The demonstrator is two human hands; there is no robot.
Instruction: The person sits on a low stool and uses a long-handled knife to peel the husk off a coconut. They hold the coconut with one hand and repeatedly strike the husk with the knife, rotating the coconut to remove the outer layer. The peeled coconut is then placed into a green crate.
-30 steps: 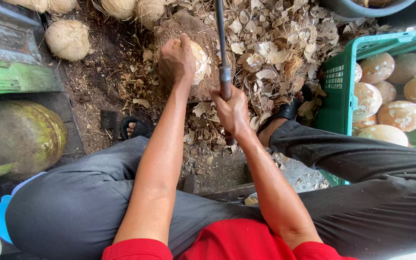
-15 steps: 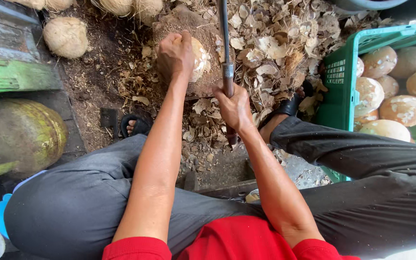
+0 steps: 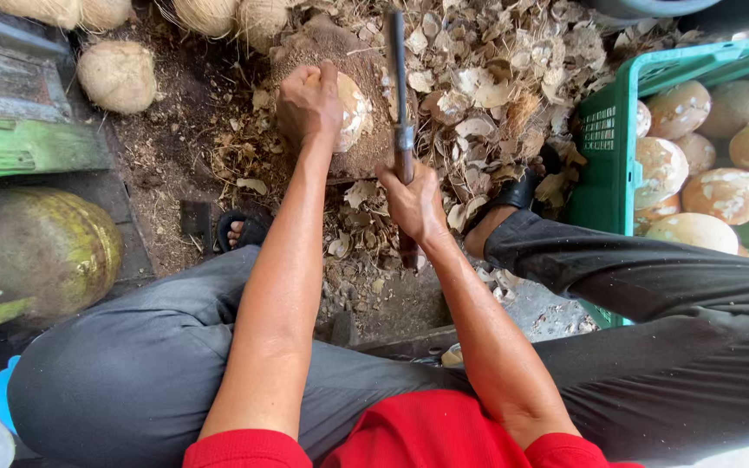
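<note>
The right hand [image 3: 413, 201], just right of frame centre, has its grip closed fully around the handle of a long-bladed knife [image 3: 399, 95]. The blade runs upward from the fist toward the top edge of the frame. The left hand [image 3: 308, 102], in the upper centre, is cupped with fingers wrapped over a partly peeled coconut [image 3: 353, 111], pale where the shell is off. The coconut sits on a brown chopping block [image 3: 366, 156], just left of the blade; whether blade and coconut touch cannot be determined.

Shell chips [image 3: 487, 78] cover the ground across the upper centre and upper right. A green plastic crate [image 3: 608, 130] at the right edge holds several peeled coconuts [image 3: 726, 192]. Unpeeled fibrous coconuts [image 3: 117, 75] lie in the upper left. A green husked coconut [image 3: 45, 251] lies at the left edge. Dark grey trousers [image 3: 132, 373] and red sleeves [image 3: 244, 449] fill the lower frame.
</note>
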